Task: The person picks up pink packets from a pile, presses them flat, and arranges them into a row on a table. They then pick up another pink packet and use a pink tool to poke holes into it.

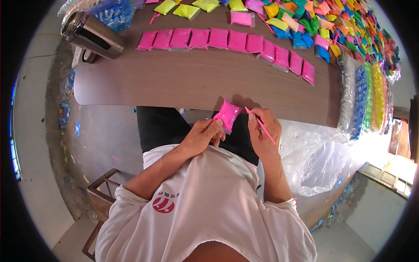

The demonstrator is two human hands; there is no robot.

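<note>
- One small pink packet (227, 114) is in my hands, puffy with bright magenta powder in clear plastic, held above my lap just off the table's near edge.
- My left hand (203, 135) pinches its lower end, thumb on top.
- My right hand (263, 133) is curled shut around a thin pink stick (260, 125), right beside the packet.
- Behind that, a row of matching pink packets (227, 41) lies on the brown table (183, 83), and a steel tumbler (89, 35) lies at the far left.

The white shirt (205, 209) bears a red logo, lettering unreadable.
</note>
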